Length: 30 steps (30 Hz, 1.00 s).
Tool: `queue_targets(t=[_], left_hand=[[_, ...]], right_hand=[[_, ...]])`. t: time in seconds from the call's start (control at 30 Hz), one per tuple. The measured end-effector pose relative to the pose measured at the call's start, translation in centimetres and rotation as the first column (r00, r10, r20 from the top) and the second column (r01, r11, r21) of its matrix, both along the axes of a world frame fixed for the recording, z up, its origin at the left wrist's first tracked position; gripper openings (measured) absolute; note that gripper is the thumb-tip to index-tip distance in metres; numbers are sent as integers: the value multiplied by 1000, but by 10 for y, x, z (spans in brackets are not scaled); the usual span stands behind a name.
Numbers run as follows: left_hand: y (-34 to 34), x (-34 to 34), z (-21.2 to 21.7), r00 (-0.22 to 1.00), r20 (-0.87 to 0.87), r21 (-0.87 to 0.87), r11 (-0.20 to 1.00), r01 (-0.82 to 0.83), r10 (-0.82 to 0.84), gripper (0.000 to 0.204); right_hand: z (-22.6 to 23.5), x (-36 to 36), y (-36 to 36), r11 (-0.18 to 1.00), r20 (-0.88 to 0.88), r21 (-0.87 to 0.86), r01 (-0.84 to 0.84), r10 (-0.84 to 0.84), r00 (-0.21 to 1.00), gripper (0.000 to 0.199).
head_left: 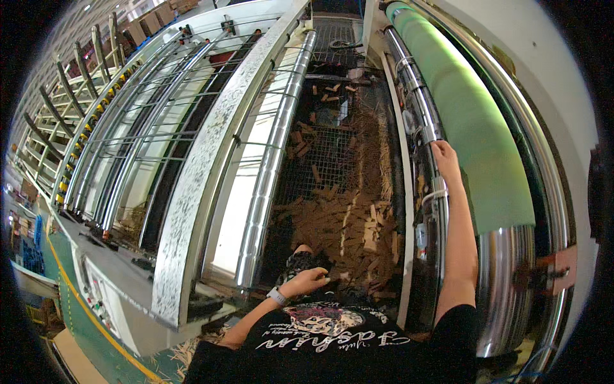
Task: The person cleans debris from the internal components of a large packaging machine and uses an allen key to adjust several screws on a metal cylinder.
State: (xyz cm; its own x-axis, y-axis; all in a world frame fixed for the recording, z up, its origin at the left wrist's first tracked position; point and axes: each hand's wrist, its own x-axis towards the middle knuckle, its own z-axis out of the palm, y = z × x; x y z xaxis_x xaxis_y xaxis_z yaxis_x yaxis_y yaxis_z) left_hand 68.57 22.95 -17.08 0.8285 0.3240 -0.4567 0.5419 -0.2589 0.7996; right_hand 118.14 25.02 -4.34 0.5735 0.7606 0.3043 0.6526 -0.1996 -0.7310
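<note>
My right hand [445, 158] reaches far forward along the right side, fingertips bent down onto a dark metal shaft [419, 105] that carries several ring-shaped collars. What those fingers pinch there, if anything, is hidden. Right beside that shaft lies a large roller [473, 121] wrapped in green sheet, its near end bare shiny metal. My left hand [308, 282], a watch [277, 295] on its wrist, is held in front of my body with the fingers curled together. A small pale bit shows at its fingertips, too small to name.
I stand between two machine sections. Cardboard scraps [339, 221] litter the dark mesh floor. On the left runs a shiny roller [275, 166] beside a pale speckled beam [214, 147], with rods and thin bars beyond. A white side panel [543, 57] rises at the right.
</note>
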Motion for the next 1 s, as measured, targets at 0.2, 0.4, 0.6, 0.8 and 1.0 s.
queue_targets(t=[0.2,0.4,0.6,0.8,1.0], left_hand=[[134,101,-38,993,-71,-39,995,92,-95,57],[305,160,-134,899,-427,-96,993,64,-99,49],[426,160,-194,779,-443,4,870,-494,444,48],[449,138,-310,885,-438,16,985,-171,160,40],[438,221,-283,866,-467,-209,974,89,-179,41]], right_hand=[[50,78,32,959,515,-3,283,-241,823,21],[69,224,79,544,928,-51,837,-284,241,54],[11,263,58,262,994,-86,961,-46,101,74],[33,247,101,256,969,-135,957,-166,181,71],[38,248,79,222,982,-125,967,-114,153,68]])
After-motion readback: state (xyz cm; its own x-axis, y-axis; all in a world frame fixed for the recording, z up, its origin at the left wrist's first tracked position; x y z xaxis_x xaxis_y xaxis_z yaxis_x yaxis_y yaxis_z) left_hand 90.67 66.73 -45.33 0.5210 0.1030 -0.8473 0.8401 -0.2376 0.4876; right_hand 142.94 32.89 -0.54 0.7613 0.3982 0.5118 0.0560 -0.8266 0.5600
